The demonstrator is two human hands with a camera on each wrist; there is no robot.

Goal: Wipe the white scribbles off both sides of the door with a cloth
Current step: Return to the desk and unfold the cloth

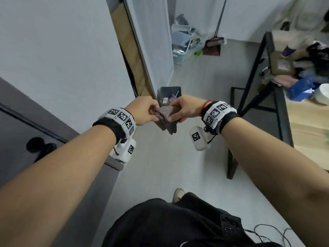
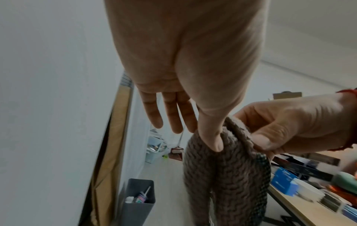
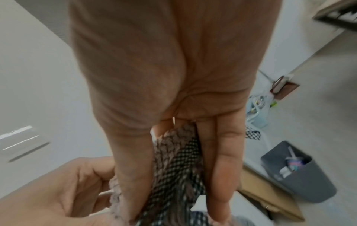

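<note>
Pale floor [image 1: 160, 166], grey-white walls; dark door [image 1: 26, 122] with black handle [image 1: 41, 145] at lower left of the head view, well apart from the hands; no scribbles legible on it. Same view: left hand [image 1: 142, 111] and right hand [image 1: 185, 109] meet in mid-air, each pinching one end of a brownish knitted cloth [image 1: 165, 116], folds hanging below; grey bin [image 1: 170, 91] on the floor just beyond. Left wrist view: thumb pressed into the cloth [image 2: 226, 175], three fingers [image 2: 152, 113] held straight and off the fabric, so the pinch is narrow; right hand [image 2: 289, 122] clamps the neighbouring edge; bin [image 2: 139, 198] directly beneath. Right wrist view: cloth [image 3: 177, 160], its black-and-white mesh side showing, sandwiched between thumb and fingers [image 3: 222, 168]; left hand [image 3: 67, 191] curled at its other end. Risks, as judged: thin left pinch may slip while refolding, dropping the cloth near or into the bin; a loosely bunched pad would wipe unevenly; mesh side outward may scratch rather than lift marks.
</note>
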